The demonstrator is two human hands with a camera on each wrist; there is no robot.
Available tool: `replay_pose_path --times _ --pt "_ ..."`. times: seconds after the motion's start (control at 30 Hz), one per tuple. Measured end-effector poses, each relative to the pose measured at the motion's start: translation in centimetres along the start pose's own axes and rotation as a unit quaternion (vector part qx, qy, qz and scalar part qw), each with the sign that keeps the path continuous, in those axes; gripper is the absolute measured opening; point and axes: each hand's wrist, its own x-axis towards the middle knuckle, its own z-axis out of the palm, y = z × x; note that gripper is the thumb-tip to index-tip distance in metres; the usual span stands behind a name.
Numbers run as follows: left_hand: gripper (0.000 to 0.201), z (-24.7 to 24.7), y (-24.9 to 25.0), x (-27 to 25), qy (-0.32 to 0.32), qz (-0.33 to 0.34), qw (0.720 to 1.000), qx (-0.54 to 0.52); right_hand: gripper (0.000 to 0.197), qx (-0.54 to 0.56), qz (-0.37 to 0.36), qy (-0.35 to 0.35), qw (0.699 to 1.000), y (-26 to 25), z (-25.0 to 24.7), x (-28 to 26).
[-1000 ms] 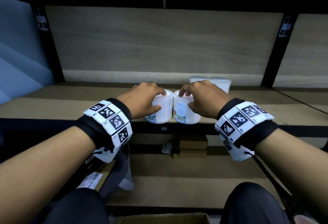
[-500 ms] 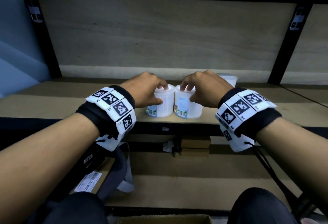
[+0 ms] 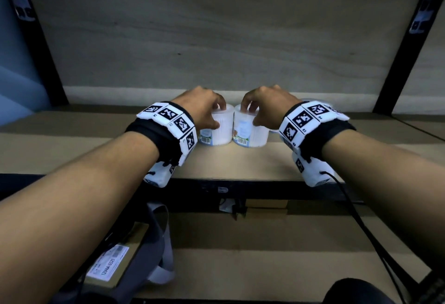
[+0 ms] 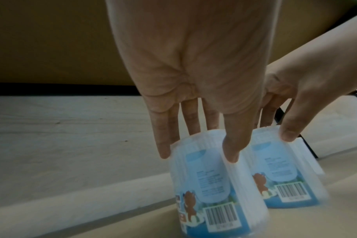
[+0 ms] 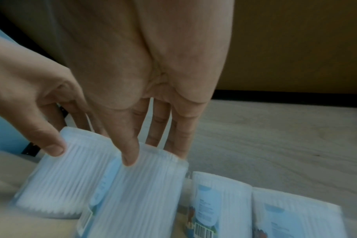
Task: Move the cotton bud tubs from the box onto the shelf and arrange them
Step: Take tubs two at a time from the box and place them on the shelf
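Nearest the camera, at the bottom left of the head view, a cardboard box (image 3: 113, 270) with a white printed label sits low beside the person's knee, a grey strap (image 3: 163, 243) draped across it. Above it runs the lower shelf board (image 3: 240, 267), and on its far part a small stack of flat brown cartons (image 3: 266, 208) sits under the dark front rail of the shelf (image 3: 240, 161).

Both forearms reach over that rail, each wrist wrapped in a black band with white marker tiles. The left hand (image 3: 202, 108) grips the left tub (image 3: 218, 130) from above, thumb on the near side and fingers curled over the lid rim. The right hand (image 3: 269, 108) grips the right tub (image 3: 249, 132) the same way, its thumb pressing the ribbed wall. The two tubs stand upright on the shelf, touching side by side, with their blue labels and barcodes turned toward the person.

Just right of the right tub, in the right wrist view, two more tubs (image 5: 220, 202) stand in a row. Behind everything rises the pale wood back panel (image 3: 216, 46), framed by black uprights.
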Motion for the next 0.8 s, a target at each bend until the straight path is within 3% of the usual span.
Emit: replay_pose_path --times 0.33,0.8 --pt "0.046 1.3 -1.4 3.5 0.006 -0.008 1.0 -0.014 0.037 0.007 0.013 -0.047 0.999 1.8 0.5 4.3" --pt "0.046 1.0 -1.5 6.2 -0.019 -0.028 0.999 -0.014 0.039 0.021 0.027 -0.04 0.999 2.4 1.1 6.3"
